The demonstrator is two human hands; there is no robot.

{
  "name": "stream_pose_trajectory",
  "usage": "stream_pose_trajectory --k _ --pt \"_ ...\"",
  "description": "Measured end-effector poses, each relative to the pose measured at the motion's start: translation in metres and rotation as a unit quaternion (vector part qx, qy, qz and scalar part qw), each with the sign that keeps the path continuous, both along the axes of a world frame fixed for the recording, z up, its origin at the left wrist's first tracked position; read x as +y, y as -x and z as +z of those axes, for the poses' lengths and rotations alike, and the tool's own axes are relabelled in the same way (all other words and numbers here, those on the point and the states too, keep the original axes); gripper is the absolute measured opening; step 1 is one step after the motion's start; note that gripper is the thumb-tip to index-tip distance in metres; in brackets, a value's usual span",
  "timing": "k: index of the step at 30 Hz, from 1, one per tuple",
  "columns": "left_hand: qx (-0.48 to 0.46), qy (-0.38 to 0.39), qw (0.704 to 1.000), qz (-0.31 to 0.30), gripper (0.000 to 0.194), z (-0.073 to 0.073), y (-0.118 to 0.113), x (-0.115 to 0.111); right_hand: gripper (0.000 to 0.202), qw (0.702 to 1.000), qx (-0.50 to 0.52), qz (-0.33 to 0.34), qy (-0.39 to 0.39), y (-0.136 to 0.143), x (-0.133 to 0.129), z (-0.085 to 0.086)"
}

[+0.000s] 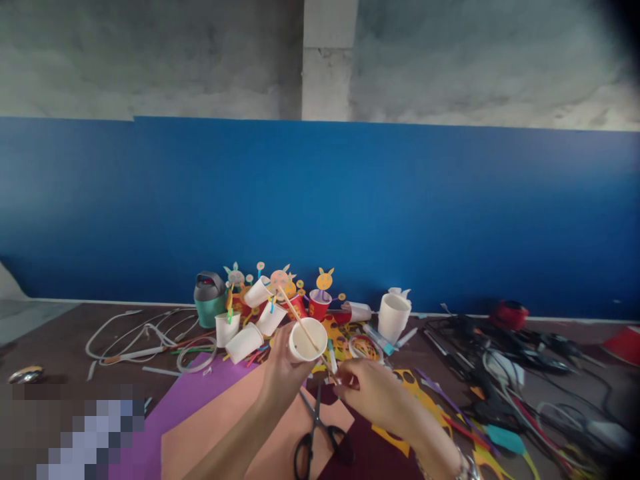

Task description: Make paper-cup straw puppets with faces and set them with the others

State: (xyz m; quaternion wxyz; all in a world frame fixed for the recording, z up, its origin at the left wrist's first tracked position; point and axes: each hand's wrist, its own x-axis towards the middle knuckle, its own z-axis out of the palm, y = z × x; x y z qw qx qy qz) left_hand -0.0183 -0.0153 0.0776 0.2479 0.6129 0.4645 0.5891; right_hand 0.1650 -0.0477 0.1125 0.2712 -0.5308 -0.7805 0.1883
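Note:
My left hand point(281, 363) is wrapped round a white paper cup point(296, 348), its open mouth tilted towards me. A thin wooden stick point(297, 316) slants over the cup's mouth and shows again below its right side. Whether it pierces the cup wall I cannot tell. The stick's lower end is pinched in the fingers of my right hand point(367, 387). Beneath my hands lie black-handled scissors point(316, 427) on a sheet of peach paper point(225, 427).
Several cups with paper animal faces, such as a red cup point(320, 305), stand along the blue panel. Stacked white cups point(394, 317) are behind my right hand. A teal container point(210, 310) and white cable point(107, 333) lie left; black cables and a glue gun point(493, 400) right.

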Motion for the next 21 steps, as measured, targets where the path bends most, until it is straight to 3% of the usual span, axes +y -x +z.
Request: stream_pose_trajectory --k 5,11,16,19,21 --pt "0.027 -0.006 0.999 -0.020 0.044 -0.004 -0.005 -0.004 0.020 0.995 0.094 0.038 0.004 0.016 0.002 0.000" --pt "-0.037 0.065 0.994 -0.081 0.044 0.009 -0.007 -0.008 0.025 0.991 0.119 0.052 0.032 0.014 0.005 -0.002" --pt "-0.051 0.071 0.991 -0.098 0.047 0.011 -0.010 -0.010 0.027 0.988 0.119 0.072 0.066 0.008 0.001 0.005" --pt "-0.080 0.098 0.988 -0.091 0.041 0.009 -0.004 -0.003 0.028 0.988 0.114 0.055 0.094 0.003 -0.001 0.004" --pt "-0.144 0.112 0.982 -0.049 0.044 0.009 0.008 0.006 0.027 0.985 0.116 0.059 0.111 -0.002 -0.002 0.002"
